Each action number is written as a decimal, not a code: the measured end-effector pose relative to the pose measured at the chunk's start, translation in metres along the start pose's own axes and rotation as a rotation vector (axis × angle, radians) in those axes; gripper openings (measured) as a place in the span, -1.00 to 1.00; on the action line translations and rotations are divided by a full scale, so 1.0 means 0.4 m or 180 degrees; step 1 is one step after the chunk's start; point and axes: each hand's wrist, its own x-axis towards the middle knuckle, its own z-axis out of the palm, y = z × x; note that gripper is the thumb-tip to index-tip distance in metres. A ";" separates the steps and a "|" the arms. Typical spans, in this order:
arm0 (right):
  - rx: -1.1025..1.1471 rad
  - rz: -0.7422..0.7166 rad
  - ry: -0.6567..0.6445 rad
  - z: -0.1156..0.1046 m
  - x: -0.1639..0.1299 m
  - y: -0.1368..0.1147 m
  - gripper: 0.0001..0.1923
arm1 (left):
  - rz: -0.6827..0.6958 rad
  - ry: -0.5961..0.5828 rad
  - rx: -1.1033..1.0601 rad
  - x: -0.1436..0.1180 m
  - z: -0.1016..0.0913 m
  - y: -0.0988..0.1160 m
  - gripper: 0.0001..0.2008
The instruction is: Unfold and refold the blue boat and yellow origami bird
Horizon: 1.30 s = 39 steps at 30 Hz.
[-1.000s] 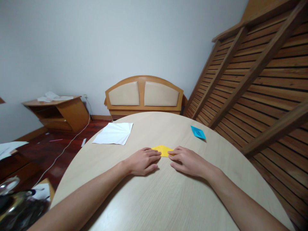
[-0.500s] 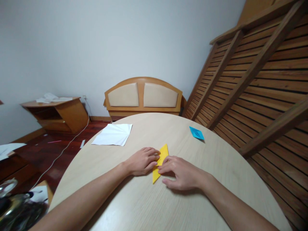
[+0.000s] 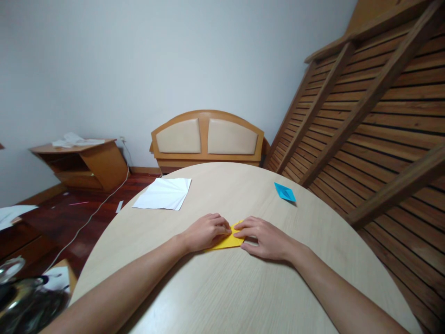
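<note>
Head view: left hand and right hand press flat, fingers extended, on yellow paper mid-bench; white sheet beyond-left, blue fold beyond-right, nothing between

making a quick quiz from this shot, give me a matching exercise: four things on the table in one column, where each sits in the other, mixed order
Things:
1. yellow paper
2. white paper
3. blue paper
4. left hand

Places:
A. far right part of the table, untouched
B. far left part of the table, near its edge
C. flat on the table between both hands, under the fingertips
D. pressing the yellow paper from the left side, facing the right hand

Pairs: 1-C, 2-B, 3-A, 4-D
</note>
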 end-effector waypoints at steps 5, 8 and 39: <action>-0.0136 0.0067 0.0036 0.009 0.003 -0.003 -0.71 | -0.0040 -0.0108 0.0052 -0.005 -0.025 0.020 -0.75; -0.0177 0.0099 0.0057 0.010 0.003 -0.005 -0.73 | -0.0047 -0.0142 0.0193 -0.007 -0.038 0.042 -0.71; -0.0054 0.0414 0.0134 0.013 0.010 0.011 -0.79 | -0.0415 -0.0217 0.0214 -0.008 -0.007 0.028 -0.82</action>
